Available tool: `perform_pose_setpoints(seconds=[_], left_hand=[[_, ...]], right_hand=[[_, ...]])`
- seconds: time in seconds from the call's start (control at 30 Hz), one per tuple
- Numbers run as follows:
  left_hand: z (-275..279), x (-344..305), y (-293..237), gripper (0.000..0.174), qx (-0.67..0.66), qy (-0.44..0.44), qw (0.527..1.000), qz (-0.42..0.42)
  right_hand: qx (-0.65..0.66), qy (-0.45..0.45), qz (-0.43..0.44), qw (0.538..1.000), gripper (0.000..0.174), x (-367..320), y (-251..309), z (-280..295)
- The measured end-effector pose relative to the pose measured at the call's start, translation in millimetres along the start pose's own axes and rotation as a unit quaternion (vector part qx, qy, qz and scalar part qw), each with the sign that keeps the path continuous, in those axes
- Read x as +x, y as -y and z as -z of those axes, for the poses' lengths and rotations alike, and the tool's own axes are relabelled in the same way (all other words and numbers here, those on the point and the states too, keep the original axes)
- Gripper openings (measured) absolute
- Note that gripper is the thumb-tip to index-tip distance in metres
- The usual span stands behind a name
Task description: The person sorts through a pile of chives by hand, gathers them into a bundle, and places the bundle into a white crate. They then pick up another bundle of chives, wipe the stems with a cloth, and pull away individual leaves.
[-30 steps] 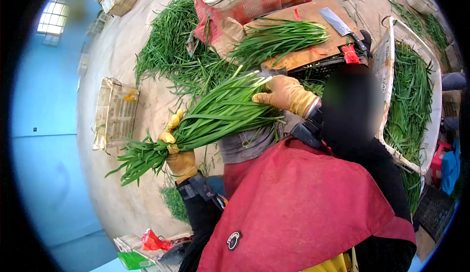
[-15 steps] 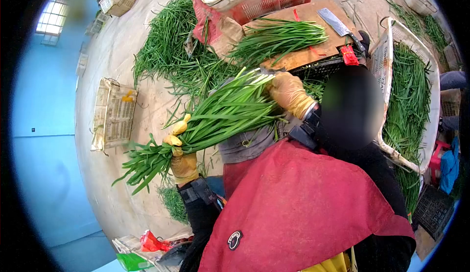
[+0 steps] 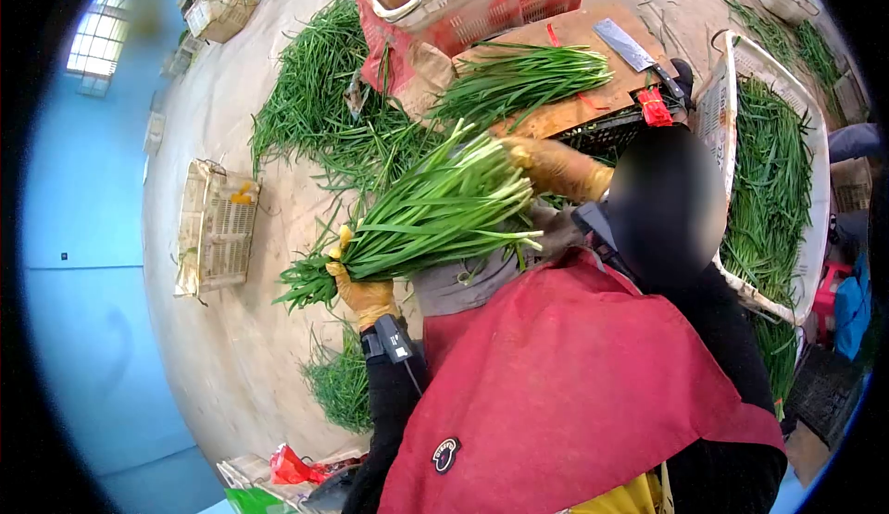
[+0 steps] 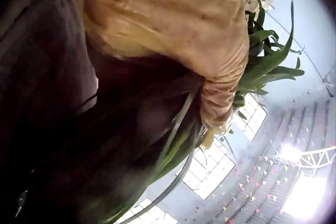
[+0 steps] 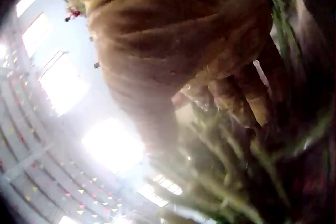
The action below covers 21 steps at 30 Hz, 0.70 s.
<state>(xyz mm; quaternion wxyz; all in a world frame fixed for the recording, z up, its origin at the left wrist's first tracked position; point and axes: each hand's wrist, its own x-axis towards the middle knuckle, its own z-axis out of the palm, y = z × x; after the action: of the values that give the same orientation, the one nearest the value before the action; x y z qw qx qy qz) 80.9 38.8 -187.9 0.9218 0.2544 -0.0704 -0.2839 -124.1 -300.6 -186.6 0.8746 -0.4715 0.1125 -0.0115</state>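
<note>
A long bunch of garlic chives [image 3: 444,208] lies slantwise across the front of the body, pale stem ends to the right. My gloved left hand [image 3: 366,296] grips it near the leafy tips, fingers curled round the leaves. In the left wrist view, leaf tips [image 4: 268,69] stick out past the yellow glove [image 4: 173,19]. At the stem ends is my gloved right hand [image 3: 560,167], partly behind them. The right wrist view shows its fingers [image 5: 252,95] loosely extended beside the blurred stems [image 5: 226,176], not closed round them.
Ahead, more chives [image 3: 528,79] lie on a wooden board [image 3: 630,51] with a cleaver [image 3: 625,44] and red ties [image 3: 654,106]. A loose heap [image 3: 315,97] covers the floor to the left. White crates stand at left [image 3: 218,227] and right [image 3: 810,190], the right one full of chives.
My left hand has shifted right, bringing the leafy tips closer to my body. The stem ends are fanned wider, and my right hand has moved off to their far right side.
</note>
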Motion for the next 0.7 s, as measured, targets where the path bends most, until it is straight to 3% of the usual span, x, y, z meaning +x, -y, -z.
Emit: perform_pose_setpoints(seconds=[0.03,0.07,0.13,0.2,0.23,0.27,0.33,0.43,0.47,0.5,0.53,0.6,0.63,0.7], left_hand=[[-5.2,4.1,2.6,0.028,-0.007,0.003,1.000,0.006],[-11.3,6.8,5.1,0.027,-0.013,0.004,1.000,0.012],[-31.4,8.9,3.9,0.038,0.016,0.024,0.999,-0.016],[-37.2,11.0,-0.8,0.045,0.079,0.020,0.997,-0.010],[-37.6,13.2,2.2,0.055,0.104,0.009,0.993,-0.048],[-38.2,14.1,2.6,0.049,0.114,0.025,0.992,-0.045],[-46.0,14.4,2.4,0.038,0.131,0.058,0.989,-0.037],[-52.9,12.4,1.4,0.054,0.147,0.051,0.988,-0.007],[-53.4,12.4,2.9,0.057,0.149,0.049,0.988,-0.008],[-55.4,12.5,7.9,0.058,0.175,0.030,0.983,-0.057],[-58.1,11.0,9.8,0.058,0.173,0.049,0.982,-0.064],[-65.9,8.1,10.5,0.058,0.170,0.087,0.979,-0.078],[-68.1,8.3,9.5,0.048,0.168,0.086,0.980,-0.066],[-70.4,9.4,7.0,0.030,0.165,0.083,0.982,-0.043]], right_hand=[[0.124,0.017,0.013,0.992,0.048,-0.5,6.4,-25.8],[0.124,0.017,-0.016,0.992,0.045,-8.0,14.6,-36.4],[0.136,0.052,0.022,0.989,0.044,-10.1,24.7,-50.5],[0.057,0.026,0.019,0.998,0.042,-12.3,21.1,-47.9],[0.011,0.038,0.011,0.999,0.041,-11.9,16.6,-42.0],[-0.090,0.021,0.040,0.995,0.040,-7.8,5.8,-33.2],[-0.090,-0.002,0.024,0.996,0.040,-17.1,15.9,-45.4],[-0.248,-0.090,0.088,0.961,0.041,-9.4,19.9,-47.1],[-0.161,-0.135,0.024,0.977,0.042,-9.4,18.0,-46.0],[-0.210,-0.130,0.081,0.966,0.039,-6.7,13.9,-43.0],[-0.258,-0.125,0.137,0.948,0.036,-3.7,10.6,-40.0],[-0.270,-0.137,0.130,0.944,0.034,-1.5,6.1,-33.2],[-0.275,-0.142,0.127,0.942,0.034,0.1,3.8,-29.0],[-0.208,-0.153,0.133,0.957,0.032,37.6,-65.6,36.9]])
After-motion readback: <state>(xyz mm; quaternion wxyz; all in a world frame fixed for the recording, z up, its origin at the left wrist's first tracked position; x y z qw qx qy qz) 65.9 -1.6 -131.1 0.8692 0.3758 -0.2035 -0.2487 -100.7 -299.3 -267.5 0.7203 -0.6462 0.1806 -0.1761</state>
